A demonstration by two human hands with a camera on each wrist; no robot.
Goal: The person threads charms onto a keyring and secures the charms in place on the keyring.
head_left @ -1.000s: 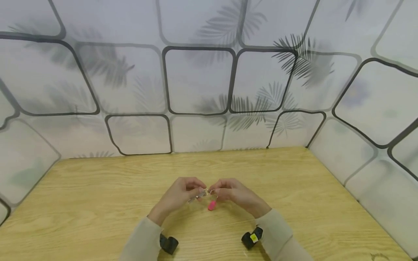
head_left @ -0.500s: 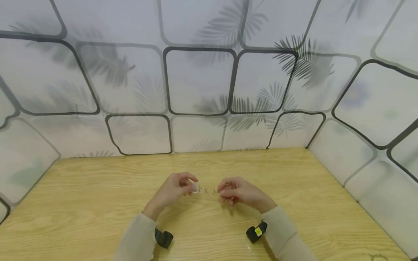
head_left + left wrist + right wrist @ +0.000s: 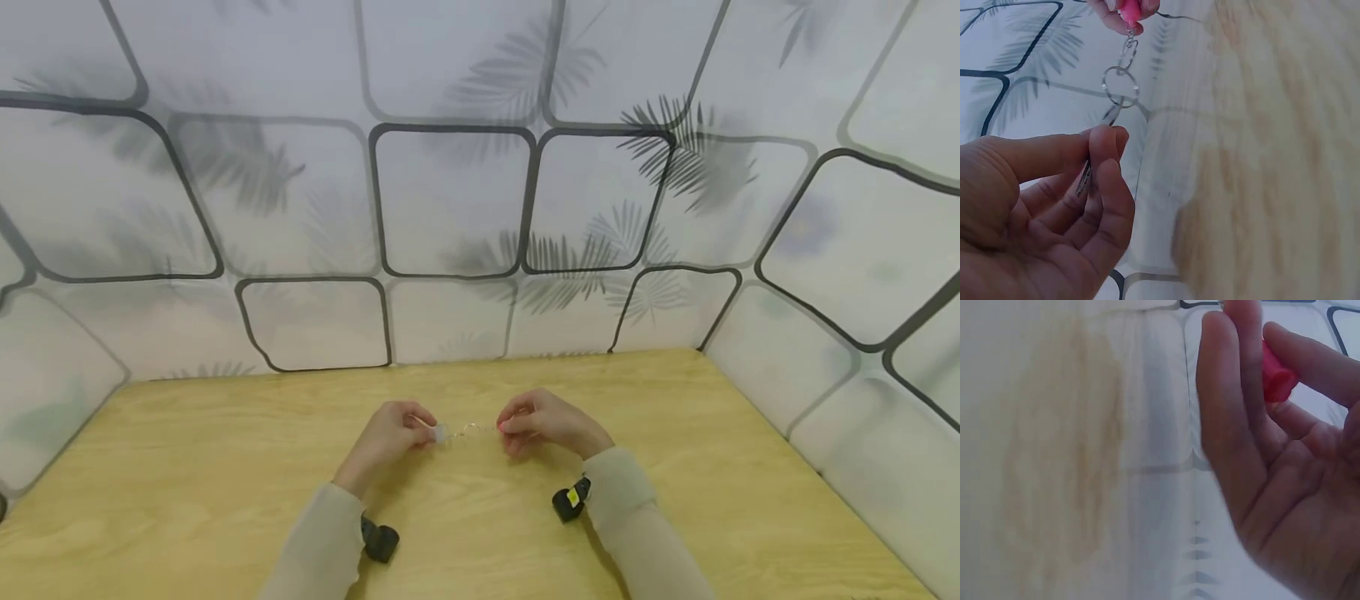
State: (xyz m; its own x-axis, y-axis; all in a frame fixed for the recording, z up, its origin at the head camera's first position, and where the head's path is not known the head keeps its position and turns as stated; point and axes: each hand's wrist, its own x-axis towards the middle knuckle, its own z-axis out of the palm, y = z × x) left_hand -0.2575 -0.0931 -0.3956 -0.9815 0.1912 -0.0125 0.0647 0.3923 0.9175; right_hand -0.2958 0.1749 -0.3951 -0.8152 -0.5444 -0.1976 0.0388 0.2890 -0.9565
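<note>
My left hand [image 3: 387,437] pinches a silver key [image 3: 1084,180] between thumb and fingertips. Most of the key is hidden by the fingers; its blade pokes out below them in the left wrist view. From its upper end runs a split key ring [image 3: 1104,85], joined to a short chain [image 3: 1129,45]. Across from it my right hand [image 3: 553,423] holds a pink charm [image 3: 1279,382] at the chain's other end, gripped between thumb and fingers. Ring and chain stretch nearly straight between the two hands, above the table.
A wood-grain table [image 3: 480,533] lies under both hands. Behind it and along the sides stands a pale curtain [image 3: 457,192] with dark outlines and leaf prints. Black wrist cameras [image 3: 380,542] are strapped at both sleeves.
The hands have drawn apart from nearly touching, pulling the key ring and chain out between them. The pink charm, dangling a second ago, is now in the right hand's fingers.
</note>
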